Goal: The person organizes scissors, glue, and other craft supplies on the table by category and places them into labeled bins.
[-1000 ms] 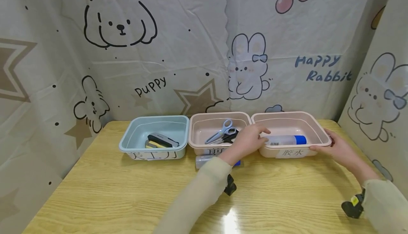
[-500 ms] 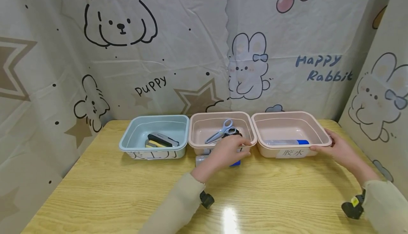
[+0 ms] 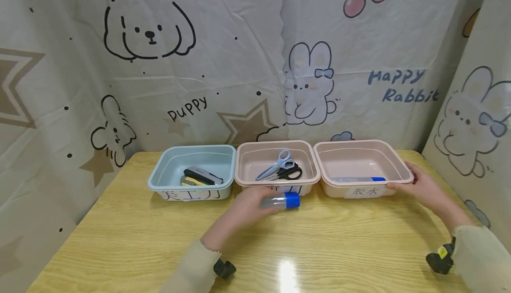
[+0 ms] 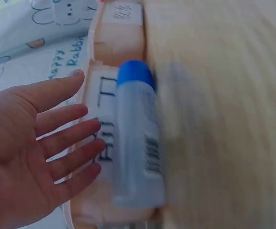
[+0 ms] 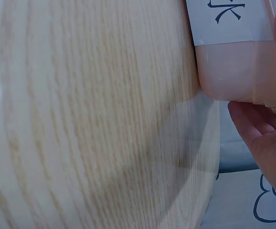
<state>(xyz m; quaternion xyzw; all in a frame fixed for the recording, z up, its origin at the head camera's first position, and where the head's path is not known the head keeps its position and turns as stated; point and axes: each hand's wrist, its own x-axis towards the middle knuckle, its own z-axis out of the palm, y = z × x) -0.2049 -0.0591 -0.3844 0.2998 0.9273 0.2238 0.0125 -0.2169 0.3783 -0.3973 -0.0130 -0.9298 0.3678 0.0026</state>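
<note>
My left hand (image 3: 249, 205) is beside a clear glue bottle with a blue cap (image 3: 275, 201), which lies in front of the middle pink bin (image 3: 309, 188). In the left wrist view the fingers (image 4: 68, 143) are spread and fairly straight, apart from the bottle (image 4: 137, 143). At the right, my right hand (image 3: 424, 191) grips the end of another pink bin (image 3: 334, 189), thumb on its rim and fingers at its side wall. Inside that bin lies a second glue bottle (image 3: 355, 179), its lower part hidden by the front wall.
Blue-handled scissors (image 3: 275, 167) and black scissors (image 3: 294, 173) lie in the middle bin. Utility knives (image 3: 203, 176) are in the light blue bin (image 3: 157, 180) on the left. All bins stand in a row along the back of the wooden table (image 3: 339, 248), before a printed cloth.
My left hand has moved left and down, from over the right bin to the glue bottle in front of the middle bin. The right hand has stayed on its bin.
</note>
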